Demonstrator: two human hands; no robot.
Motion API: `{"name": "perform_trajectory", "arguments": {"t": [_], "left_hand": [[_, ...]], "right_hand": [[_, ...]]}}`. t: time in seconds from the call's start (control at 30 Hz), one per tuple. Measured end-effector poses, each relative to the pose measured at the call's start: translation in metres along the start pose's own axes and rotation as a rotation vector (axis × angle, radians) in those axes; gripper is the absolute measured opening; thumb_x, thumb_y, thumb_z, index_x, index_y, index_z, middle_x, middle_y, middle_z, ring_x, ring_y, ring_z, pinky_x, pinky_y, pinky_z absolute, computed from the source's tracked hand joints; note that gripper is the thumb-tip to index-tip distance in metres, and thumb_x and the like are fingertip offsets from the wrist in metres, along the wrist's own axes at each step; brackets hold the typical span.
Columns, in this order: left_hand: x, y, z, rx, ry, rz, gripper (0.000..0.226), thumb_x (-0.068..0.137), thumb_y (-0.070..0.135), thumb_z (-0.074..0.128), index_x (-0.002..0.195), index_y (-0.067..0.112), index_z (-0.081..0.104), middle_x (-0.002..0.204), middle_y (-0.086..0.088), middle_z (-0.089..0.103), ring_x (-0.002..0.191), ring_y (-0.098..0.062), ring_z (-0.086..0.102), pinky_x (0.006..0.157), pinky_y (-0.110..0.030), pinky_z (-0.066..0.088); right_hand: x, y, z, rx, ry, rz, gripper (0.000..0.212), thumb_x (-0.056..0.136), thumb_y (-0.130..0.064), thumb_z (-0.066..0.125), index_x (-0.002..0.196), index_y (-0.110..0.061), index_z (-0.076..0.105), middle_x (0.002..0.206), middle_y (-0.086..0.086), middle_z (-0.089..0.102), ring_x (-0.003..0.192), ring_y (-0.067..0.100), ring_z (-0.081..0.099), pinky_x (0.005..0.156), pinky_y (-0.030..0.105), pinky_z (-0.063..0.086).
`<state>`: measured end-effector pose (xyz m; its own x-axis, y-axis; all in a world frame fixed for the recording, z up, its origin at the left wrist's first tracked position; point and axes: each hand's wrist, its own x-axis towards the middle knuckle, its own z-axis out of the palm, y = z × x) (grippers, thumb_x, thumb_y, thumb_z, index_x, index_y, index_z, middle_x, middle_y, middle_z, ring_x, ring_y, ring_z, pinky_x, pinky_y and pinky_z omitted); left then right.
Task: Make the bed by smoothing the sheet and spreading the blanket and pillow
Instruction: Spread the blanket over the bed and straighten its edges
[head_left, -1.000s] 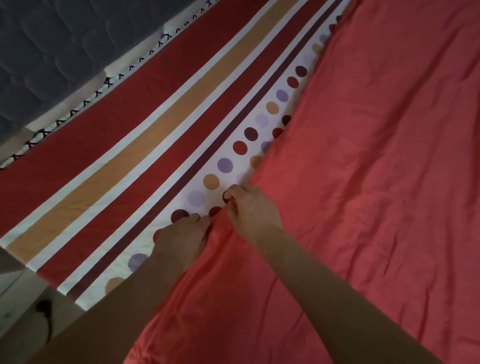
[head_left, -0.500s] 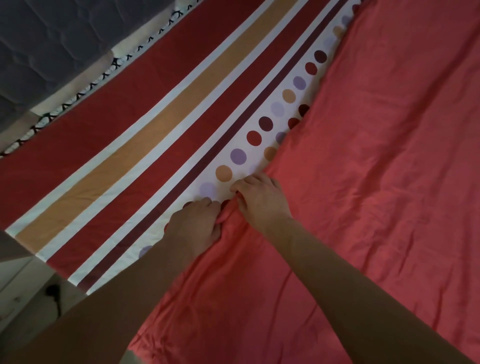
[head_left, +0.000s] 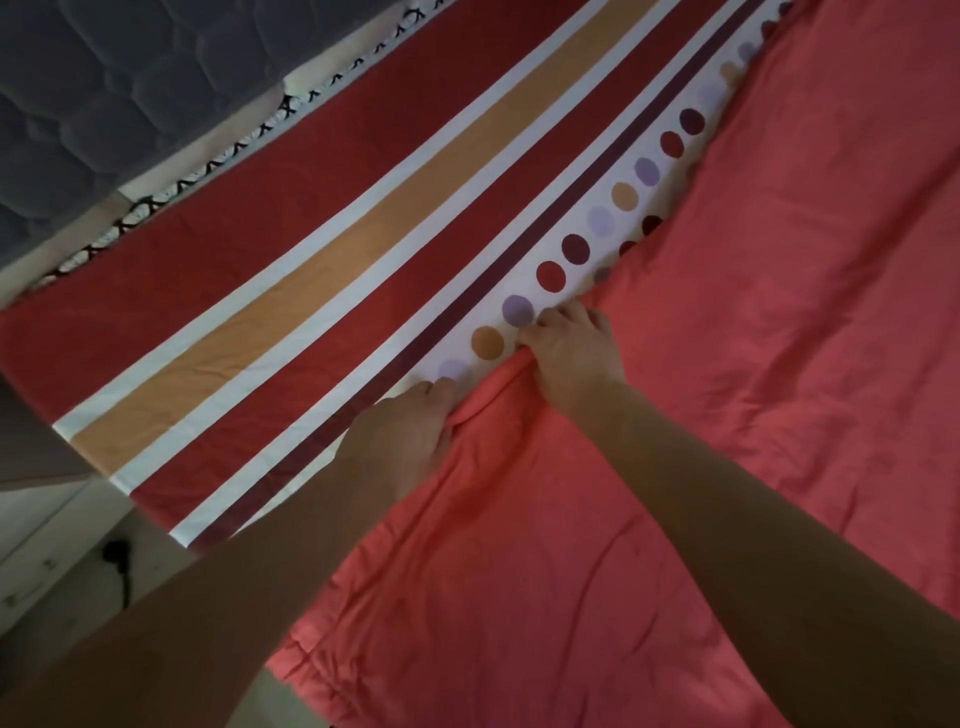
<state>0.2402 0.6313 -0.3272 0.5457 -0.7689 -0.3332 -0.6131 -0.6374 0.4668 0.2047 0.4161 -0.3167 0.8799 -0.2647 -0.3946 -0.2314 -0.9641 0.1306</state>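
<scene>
A coral-red blanket covers the right and lower part of the bed. Under it lies a sheet with red, orange and white stripes and a row of coloured dots. Both hands are at the blanket's left edge, close together. My left hand grips a bunched fold of that edge. My right hand holds the edge just above, its fingers curled over the fabric onto the dotted band. No pillow is in view.
A dark grey quilted surface fills the top left beyond the bed. A black-and-white patterned trim runs along the sheet's far side. Pale floor with a dark cable shows at the lower left.
Both hands have slid the blanket's edge up and to the left over the dotted band, covering more dots. The view has shifted with them.
</scene>
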Motion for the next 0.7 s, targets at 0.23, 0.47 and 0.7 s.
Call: {"name": "perform_trajectory", "arguments": {"t": [0.23,0.47,0.7], "left_hand": [[0.003,-0.019,-0.009,-0.135,0.089,0.013,0.011,0.095,0.028,0.045,0.1,0.018,0.042,0.091,0.0,0.05,0.078,-0.027,0.057,0.068,-0.042,0.049],[0.008,-0.036,0.01,-0.132,0.009,-0.079,0.014,0.095,0.023,0.053,0.096,0.021,0.039,0.088,0.001,0.055,0.079,-0.025,0.06,0.073,-0.043,0.052],[0.022,-0.035,0.004,-0.049,-0.026,-0.069,0.023,0.092,0.041,0.058,0.096,0.025,0.042,0.086,0.007,0.054,0.082,-0.02,0.06,0.068,-0.038,0.052]], "right_hand": [[0.014,-0.01,-0.015,0.294,0.291,0.052,0.022,0.095,-0.025,0.051,0.105,-0.022,0.07,0.104,0.0,0.064,0.115,0.027,0.05,0.085,0.044,0.049],[0.028,-0.019,0.013,0.362,0.092,0.002,0.024,0.097,-0.017,0.053,0.115,-0.018,0.068,0.124,0.0,0.06,0.122,0.025,0.044,0.091,0.04,0.05],[0.027,-0.017,-0.002,0.493,0.088,0.061,0.059,0.082,-0.043,0.024,0.111,-0.017,0.069,0.116,0.004,0.062,0.117,0.027,0.047,0.092,0.044,0.049]]}}
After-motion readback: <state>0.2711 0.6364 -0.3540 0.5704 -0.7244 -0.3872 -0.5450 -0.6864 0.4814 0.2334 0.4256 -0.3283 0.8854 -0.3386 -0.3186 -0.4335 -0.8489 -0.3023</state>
